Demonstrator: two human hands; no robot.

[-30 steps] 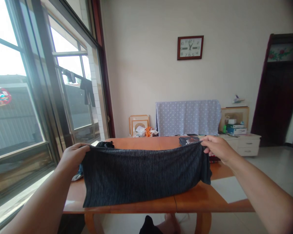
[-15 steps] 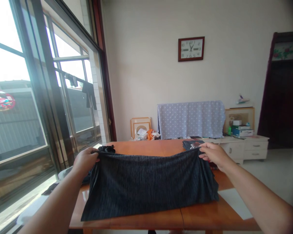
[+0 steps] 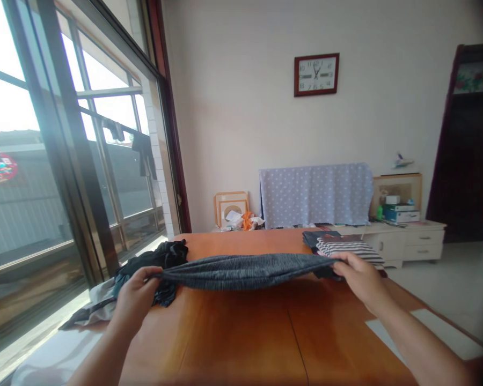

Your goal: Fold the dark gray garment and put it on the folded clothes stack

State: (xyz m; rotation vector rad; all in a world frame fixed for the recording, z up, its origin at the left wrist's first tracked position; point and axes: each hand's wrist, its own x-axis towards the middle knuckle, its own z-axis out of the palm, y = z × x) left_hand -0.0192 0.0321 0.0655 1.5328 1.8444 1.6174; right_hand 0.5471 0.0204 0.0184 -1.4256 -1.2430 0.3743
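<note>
A dark grey heathered garment (image 3: 245,271) is stretched in the air between my two hands, above the wooden table (image 3: 241,332). My left hand (image 3: 139,292) pinches its left end, and my right hand (image 3: 356,279) pinches the right end. Seen nearly edge-on, the cloth billows in a narrow band, so its kind is hard to make out. Behind my left hand lies a heap of dark crumpled clothes (image 3: 167,257). Just beyond my right hand is a pile of folded clothes with a black-and-white striped piece (image 3: 348,246) on it.
A grey garment (image 3: 99,300) lies at the table's left by the window. White sheets lie at the left and at the right edge (image 3: 446,332). Against the wall stand a low white cabinet (image 3: 422,241), a dotted cloth cover (image 3: 314,195) and picture frames (image 3: 231,203).
The garment, which hung down over the table in front of me, has swung up into a thin, nearly level band. The dark heap and striped pile now show behind it.
</note>
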